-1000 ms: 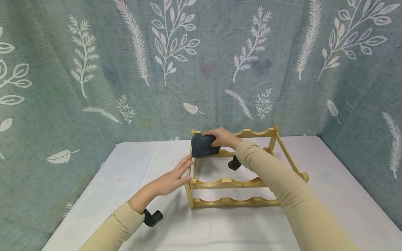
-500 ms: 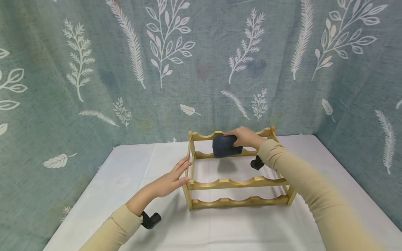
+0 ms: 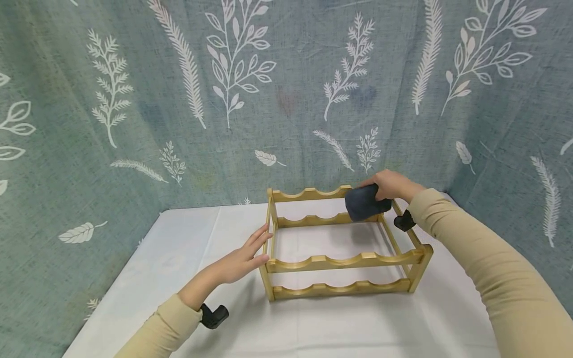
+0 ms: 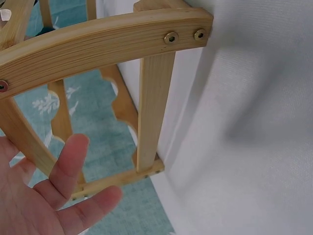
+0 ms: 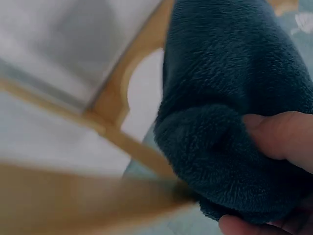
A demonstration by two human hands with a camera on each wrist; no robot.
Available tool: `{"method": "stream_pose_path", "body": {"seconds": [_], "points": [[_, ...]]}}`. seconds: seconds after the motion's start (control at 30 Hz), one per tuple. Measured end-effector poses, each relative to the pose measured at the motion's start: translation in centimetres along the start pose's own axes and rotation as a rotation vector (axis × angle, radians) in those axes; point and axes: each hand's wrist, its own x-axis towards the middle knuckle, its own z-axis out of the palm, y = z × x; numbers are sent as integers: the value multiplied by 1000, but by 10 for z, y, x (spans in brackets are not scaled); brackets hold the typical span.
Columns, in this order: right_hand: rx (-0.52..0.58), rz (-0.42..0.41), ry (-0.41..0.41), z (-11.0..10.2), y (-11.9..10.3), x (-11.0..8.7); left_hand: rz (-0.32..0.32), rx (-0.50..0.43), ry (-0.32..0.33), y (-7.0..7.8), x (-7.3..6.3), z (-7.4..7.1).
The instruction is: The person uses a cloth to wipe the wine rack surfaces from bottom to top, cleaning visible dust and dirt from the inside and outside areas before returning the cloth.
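Observation:
A folded dark blue plush cloth [image 3: 364, 203] is in my right hand [image 3: 390, 185], pinched between thumb and fingers. It lies at the back right of the wooden bottle rack [image 3: 342, 261], overlapping the upper back rail in the head view. Up close in the right wrist view, the cloth [image 5: 230, 112] looks thick and fuzzy, bunched under the thumb. My left hand [image 3: 241, 258] is at the rack's left end, its fingers straight and touching the side frame. In the left wrist view the rack's side bars [image 4: 107, 41] and bolts show beside the spread fingers.
The rack stands on a white-covered table [image 3: 188, 238], with scalloped rails at front and back. A grey-green curtain [image 3: 286, 124] with white leaf prints hangs behind and at both sides. Black wrist cameras are strapped to both wrists.
My right hand has carried the cloth from the rack's back left corner along the back rail to its right end. My left hand has stayed at the left side.

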Motion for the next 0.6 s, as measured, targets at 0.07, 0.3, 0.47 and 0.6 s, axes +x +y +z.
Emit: {"method": "stream_pose_path", "body": {"seconds": [0.07,0.3,0.47,0.6], "points": [[-4,8,7,-3,4,-3,2,5,-2,0,0,0],[-69,29,7,-20,5,-10,5,-2,-6,0,1,0],[-76,57,41,-34,9,-19,7,6,-4,-1,1,1],[-59,64,91,-42,17,-27,7,2,-1,-1,0,0]]}}
